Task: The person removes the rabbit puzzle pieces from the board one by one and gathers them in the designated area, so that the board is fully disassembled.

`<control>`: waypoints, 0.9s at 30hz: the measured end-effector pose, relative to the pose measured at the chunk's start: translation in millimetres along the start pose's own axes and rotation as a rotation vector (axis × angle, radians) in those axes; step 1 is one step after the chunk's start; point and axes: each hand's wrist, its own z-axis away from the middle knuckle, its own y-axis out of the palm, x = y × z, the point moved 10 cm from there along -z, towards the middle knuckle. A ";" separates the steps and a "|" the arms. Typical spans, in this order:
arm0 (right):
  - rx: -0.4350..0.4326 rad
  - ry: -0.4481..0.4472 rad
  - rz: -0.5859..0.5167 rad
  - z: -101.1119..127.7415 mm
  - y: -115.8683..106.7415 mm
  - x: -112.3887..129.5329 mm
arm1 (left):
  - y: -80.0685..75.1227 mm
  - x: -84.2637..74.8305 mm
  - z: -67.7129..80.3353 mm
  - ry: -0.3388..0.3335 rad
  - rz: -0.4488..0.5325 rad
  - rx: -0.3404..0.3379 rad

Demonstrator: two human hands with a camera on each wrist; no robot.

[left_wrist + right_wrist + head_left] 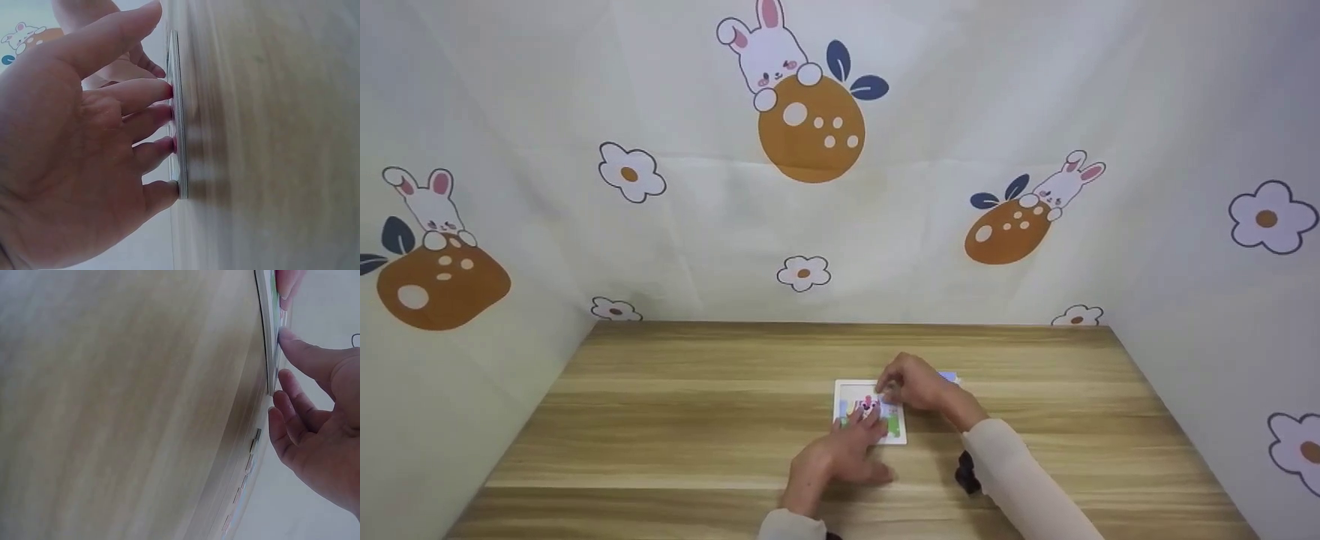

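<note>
A small square picture puzzle with a white frame (904, 433) lies flat on the table, showing a pink cartoon figure and green ground. My left hand (846, 451) rests on its lower part, the fingertips pressing the surface with the thumb off to the side. From the left wrist view, those fingers (147, 121) are spread along the board edge (180, 124). At the upper right corner is my right hand (919, 384); in the right wrist view its thumb (306, 354) touches the board's face. Its other fingers curve loosely near the edge, and no piece shows between them.
Loose light-blue flat pieces (949, 376) lie on the wooden table (675, 420) just beyond my right wrist; several appear as a row of thin edges (246, 467) in the right wrist view. A printed fabric wall (697, 240) encloses the back and sides.
</note>
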 end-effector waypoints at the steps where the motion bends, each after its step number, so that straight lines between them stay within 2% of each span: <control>1: 0.005 0.006 -0.008 -0.1 0.7 -0.7 | -0.2 -0.5 0.4 0.002 0.002 0.000; 4: 0.012 -0.017 -0.021 -0.3 1.0 0.9 | -0.4 -0.7 0.4 -0.001 0.009 0.000; 11: 0.016 -0.131 -0.041 -0.5 0.9 9.5 | -3.0 -4.2 -0.1 0.022 -0.006 -0.022; 22: -0.004 -0.067 0.021 3.7 -1.5 5.8 | -1.9 -1.8 -1.0 0.004 0.006 -0.022; 27: -0.036 -0.025 -0.040 4.7 -5.9 0.1 | -2.3 -1.1 0.1 0.003 0.014 -0.021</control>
